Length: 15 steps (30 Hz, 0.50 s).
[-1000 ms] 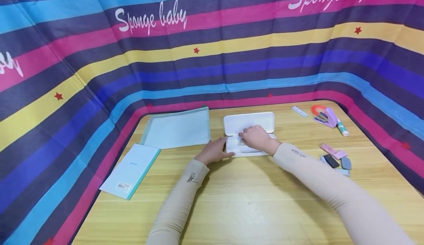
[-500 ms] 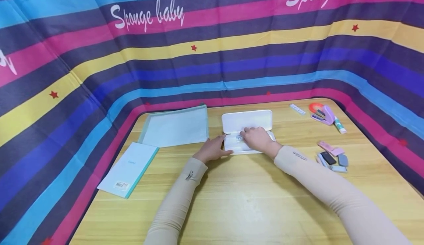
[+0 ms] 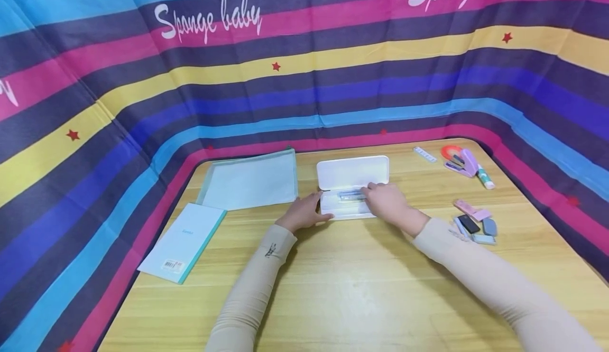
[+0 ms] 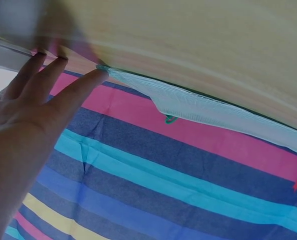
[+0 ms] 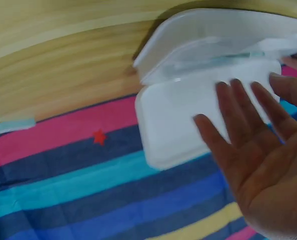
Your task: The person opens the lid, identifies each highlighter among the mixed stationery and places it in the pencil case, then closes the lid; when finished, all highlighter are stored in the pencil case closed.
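Observation:
A white pencil case (image 3: 353, 173) stands with its lid raised at the table's middle. My left hand (image 3: 301, 213) holds its left end, thumb at the front corner and fingers at the side; in the left wrist view the visible fingers reach out fairly straight. Slim clear and bluish items (image 3: 351, 195) lie in the tray, too small to name. My right hand (image 3: 387, 202) is over the tray's right part. In the right wrist view its fingers (image 5: 230, 112) are spread loosely, with nothing seen held.
A mesh zip pouch (image 3: 252, 180) and a white-and-teal notebook (image 3: 183, 242) lie left. At right are a purple stapler (image 3: 469, 162), an orange ring (image 3: 449, 152), a glue stick (image 3: 485, 177), a pale strip (image 3: 424, 154) and several small blocks (image 3: 469, 223). A striped curtain (image 3: 295, 98) surrounds the table.
My right hand has shifted to the right across the tray, uncovering the slim clear items. The left hand stays at the case's left end. The whole head view has drifted slightly.

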### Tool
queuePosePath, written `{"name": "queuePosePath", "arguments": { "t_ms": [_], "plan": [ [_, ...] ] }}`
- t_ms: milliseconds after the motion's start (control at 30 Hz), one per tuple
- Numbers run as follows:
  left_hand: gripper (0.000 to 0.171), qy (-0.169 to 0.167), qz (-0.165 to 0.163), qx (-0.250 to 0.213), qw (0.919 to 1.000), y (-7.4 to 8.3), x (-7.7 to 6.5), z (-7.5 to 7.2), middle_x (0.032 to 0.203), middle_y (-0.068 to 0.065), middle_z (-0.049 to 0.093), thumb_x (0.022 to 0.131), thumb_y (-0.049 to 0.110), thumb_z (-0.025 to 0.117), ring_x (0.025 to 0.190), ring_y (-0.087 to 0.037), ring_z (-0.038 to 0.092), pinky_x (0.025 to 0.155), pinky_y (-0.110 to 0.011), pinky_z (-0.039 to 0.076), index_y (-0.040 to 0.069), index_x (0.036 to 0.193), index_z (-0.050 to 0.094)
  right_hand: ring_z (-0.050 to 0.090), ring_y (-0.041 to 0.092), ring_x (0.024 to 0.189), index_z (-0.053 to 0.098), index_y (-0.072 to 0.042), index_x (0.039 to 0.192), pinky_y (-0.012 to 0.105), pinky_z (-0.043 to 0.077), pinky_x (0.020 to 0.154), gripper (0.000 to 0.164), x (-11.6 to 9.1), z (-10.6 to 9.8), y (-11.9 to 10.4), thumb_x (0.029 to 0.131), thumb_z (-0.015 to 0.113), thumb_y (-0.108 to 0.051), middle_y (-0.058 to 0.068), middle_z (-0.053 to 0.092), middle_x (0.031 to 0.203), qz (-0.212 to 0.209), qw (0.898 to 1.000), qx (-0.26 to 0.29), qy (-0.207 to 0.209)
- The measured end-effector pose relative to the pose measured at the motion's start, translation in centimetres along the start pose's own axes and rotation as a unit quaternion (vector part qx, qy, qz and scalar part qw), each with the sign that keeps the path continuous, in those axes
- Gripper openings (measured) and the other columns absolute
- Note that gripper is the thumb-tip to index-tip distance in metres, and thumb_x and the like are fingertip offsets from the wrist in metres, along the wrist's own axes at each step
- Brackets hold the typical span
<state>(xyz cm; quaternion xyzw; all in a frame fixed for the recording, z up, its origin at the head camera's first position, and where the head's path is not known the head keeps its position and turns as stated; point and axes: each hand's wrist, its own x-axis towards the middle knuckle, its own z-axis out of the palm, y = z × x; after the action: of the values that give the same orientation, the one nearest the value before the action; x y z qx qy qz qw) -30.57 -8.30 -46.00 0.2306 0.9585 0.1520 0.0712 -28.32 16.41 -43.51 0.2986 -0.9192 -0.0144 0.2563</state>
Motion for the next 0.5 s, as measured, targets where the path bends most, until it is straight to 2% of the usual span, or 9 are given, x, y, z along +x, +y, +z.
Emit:
{"name": "queuePosePath", "arguments": {
  "t_ms": [133, 333, 433, 500],
  "plan": [
    [0.092, -0.006, -0.003, -0.006, 1.0000, 0.0, -0.1, -0.1, 0.137, -0.005, 0.031, 0.071, 0.068, 0.047, 0.124, -0.020, 0.028, 0.099, -0.052, 0.013, 0.012, 0.139, 0.019, 0.049, 0.020, 0.049, 0.060, -0.008, 0.077, 0.033, 0.036, 0.034, 0.008, -2.1, -1.6, 1.2, 0.072, 0.062, -0.015, 0.004, 0.054, 0.064, 0.052, 0.998, -0.010, -0.030],
    [0.092, -0.004, -0.011, -0.007, 0.9999, -0.1, -0.2, -0.4, 0.136, -0.004, 0.032, 0.071, 0.067, 0.048, 0.123, -0.020, 0.030, 0.099, -0.052, 0.014, 0.012, 0.139, 0.021, 0.050, 0.023, 0.052, 0.061, -0.007, 0.082, 0.035, 0.036, 0.036, 0.016, -4.3, -3.6, 2.2, 0.074, 0.064, -0.020, 0.007, 0.054, 0.066, 0.096, 0.992, -0.014, -0.087],
    [0.092, -0.005, -0.010, -0.003, 0.9999, 0.0, -0.1, -0.2, 0.136, -0.003, 0.033, 0.070, 0.068, 0.046, 0.122, -0.019, 0.031, 0.099, -0.051, 0.015, 0.013, 0.139, 0.021, 0.052, 0.026, 0.055, 0.061, -0.005, 0.084, 0.040, 0.039, 0.040, 0.020, -5.4, -4.3, 2.6, 0.076, 0.062, -0.023, 0.009, 0.055, 0.067, 0.130, 0.984, -0.007, -0.124],
    [0.091, -0.005, -0.007, -0.004, 1.0000, 0.1, 0.0, -0.1, 0.136, -0.003, 0.033, 0.070, 0.068, 0.046, 0.122, -0.019, 0.030, 0.099, -0.051, 0.016, 0.013, 0.139, 0.021, 0.053, 0.029, 0.058, 0.061, -0.004, 0.080, 0.043, 0.040, 0.044, 0.025, -6.2, -4.8, 2.8, 0.076, 0.062, -0.029, 0.010, 0.055, 0.068, 0.155, 0.974, -0.004, -0.166]
  ]
}}
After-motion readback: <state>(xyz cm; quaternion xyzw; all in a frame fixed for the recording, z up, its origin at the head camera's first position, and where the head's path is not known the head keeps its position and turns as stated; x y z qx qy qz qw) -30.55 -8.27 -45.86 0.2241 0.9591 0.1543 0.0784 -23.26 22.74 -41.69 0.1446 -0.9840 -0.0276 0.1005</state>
